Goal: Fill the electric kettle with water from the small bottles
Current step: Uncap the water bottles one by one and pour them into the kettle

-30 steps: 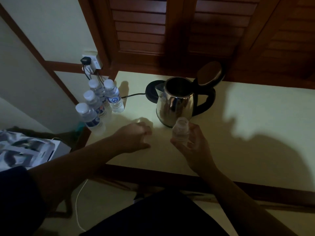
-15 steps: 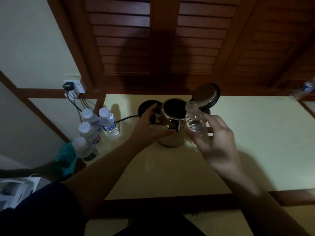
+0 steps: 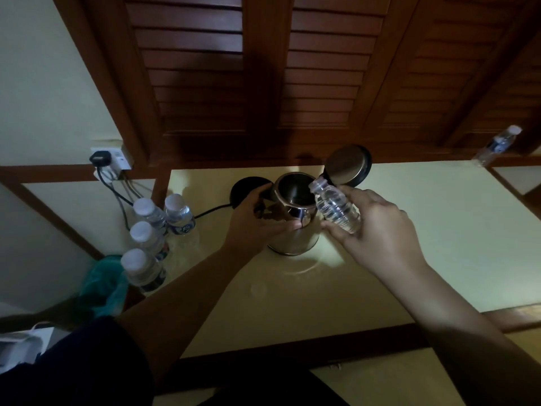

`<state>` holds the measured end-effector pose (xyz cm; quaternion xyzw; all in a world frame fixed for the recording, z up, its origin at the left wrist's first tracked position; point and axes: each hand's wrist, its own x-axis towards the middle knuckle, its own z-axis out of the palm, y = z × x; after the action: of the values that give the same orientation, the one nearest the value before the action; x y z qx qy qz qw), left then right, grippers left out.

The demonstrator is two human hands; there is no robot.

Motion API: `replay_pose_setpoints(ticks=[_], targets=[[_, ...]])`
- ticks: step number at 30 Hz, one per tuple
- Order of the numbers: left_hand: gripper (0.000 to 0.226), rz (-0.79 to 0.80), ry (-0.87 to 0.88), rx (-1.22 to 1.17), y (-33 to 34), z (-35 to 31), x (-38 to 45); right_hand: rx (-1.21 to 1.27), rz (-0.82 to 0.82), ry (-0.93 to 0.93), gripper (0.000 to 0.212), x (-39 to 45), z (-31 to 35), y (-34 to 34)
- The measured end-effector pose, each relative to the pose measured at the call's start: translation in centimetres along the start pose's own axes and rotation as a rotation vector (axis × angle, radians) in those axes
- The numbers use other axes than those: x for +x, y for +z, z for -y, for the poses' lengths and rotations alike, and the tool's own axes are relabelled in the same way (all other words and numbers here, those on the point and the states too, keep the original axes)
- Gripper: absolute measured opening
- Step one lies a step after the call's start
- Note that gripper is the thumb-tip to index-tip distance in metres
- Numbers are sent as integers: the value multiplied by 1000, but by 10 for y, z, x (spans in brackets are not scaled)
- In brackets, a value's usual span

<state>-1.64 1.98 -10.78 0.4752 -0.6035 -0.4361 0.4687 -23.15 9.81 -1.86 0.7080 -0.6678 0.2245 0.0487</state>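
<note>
A steel electric kettle (image 3: pixel 295 238) stands on the pale table (image 3: pixel 439 235) with its lid (image 3: pixel 348 165) flipped up. My left hand (image 3: pixel 257 224) grips the kettle's left side, thumb and fingers curled round the body. My right hand (image 3: pixel 377 230) holds a small uncapped clear bottle (image 3: pixel 333 206), tilted with its mouth at the kettle's open rim. Several capped small bottles (image 3: pixel 152 227) stand together at the table's left edge.
The kettle's black base (image 3: pixel 244 187) sits behind my left hand, its cord running to a wall socket (image 3: pixel 108 161) at left. One more bottle (image 3: pixel 496 145) stands at the table's far right corner. Louvred wooden shutters back the table. A teal bag (image 3: pixel 99 288) lies below left.
My left hand went from the tabletop to the kettle's side. My right hand lifted the open bottle up to the kettle's rim and tipped it further. The view tilted upward.
</note>
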Motion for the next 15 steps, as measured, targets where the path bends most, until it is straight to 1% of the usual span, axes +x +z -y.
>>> replay_pose_setpoints(ticks=[6, 10, 15], targets=[[97, -90, 69, 42, 1, -1, -7, -99, 16, -46, 62, 2, 4, -5], [96, -107, 118, 120, -2, -2, -8, -160, 50, -56, 60, 5, 5, -9], [96, -89, 119, 123, -5, -1, -8, -196, 101, -50, 58, 7, 10, -12]])
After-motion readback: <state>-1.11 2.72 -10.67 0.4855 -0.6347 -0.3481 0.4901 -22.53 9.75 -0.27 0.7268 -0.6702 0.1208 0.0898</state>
